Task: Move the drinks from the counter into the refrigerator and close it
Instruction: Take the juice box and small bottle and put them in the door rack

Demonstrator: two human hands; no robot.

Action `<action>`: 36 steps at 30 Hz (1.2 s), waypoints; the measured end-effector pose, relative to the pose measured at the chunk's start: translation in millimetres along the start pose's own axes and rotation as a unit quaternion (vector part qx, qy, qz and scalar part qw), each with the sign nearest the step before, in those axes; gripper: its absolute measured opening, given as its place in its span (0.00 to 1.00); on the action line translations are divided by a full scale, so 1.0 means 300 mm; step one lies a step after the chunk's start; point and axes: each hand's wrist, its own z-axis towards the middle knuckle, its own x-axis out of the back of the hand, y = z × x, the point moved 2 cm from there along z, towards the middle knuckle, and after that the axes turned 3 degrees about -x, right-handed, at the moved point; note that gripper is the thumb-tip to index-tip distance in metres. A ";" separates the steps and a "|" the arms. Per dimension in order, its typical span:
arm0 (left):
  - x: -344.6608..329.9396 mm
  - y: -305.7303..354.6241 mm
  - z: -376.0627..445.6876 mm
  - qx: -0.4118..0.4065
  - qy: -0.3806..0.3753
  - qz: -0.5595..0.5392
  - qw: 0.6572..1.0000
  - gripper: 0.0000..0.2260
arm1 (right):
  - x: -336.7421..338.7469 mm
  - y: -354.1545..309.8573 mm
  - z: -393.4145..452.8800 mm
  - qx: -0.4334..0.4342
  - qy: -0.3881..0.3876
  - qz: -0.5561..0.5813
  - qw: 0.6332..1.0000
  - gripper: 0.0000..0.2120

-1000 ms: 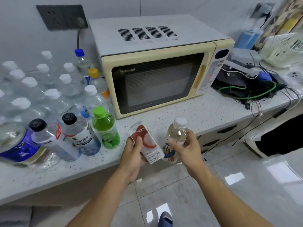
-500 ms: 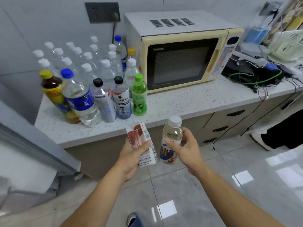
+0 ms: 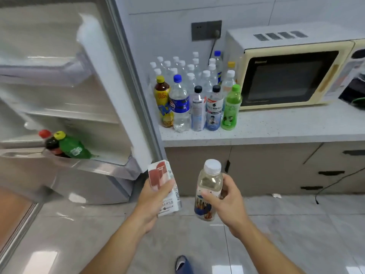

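Fridge at left, door open, white shelves inside; lowest door bin holds a green bottle w/ yellow cap and a dark bottle w/ red cap. Speckled counter to its right carries a cream microwave and a crowd of bottles: mostly clear w/ white caps, plus front row w/ yellow, blue, black and green caps. Over the floor, left hand grips a white carton w/ red-brown print, fingers wrapped round it. Right hand clamps a clear bottle, white cap, blue-orange label, pale liquid. Both drinks upright, near each other, not touching.
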 end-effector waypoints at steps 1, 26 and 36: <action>0.041 0.017 -0.017 0.001 -0.001 -0.010 1.000 0.20 | -0.034 -0.007 -0.016 0.004 -0.011 0.000 1.000 0.22; 0.886 0.645 0.257 -0.302 0.066 0.347 0.885 0.20 | -1.016 -0.427 0.221 0.245 0.004 -0.102 0.964 0.31; 0.831 0.626 0.460 -0.263 -0.069 0.567 0.777 0.17 | -1.070 -0.308 0.367 0.115 0.007 -0.210 0.971 0.31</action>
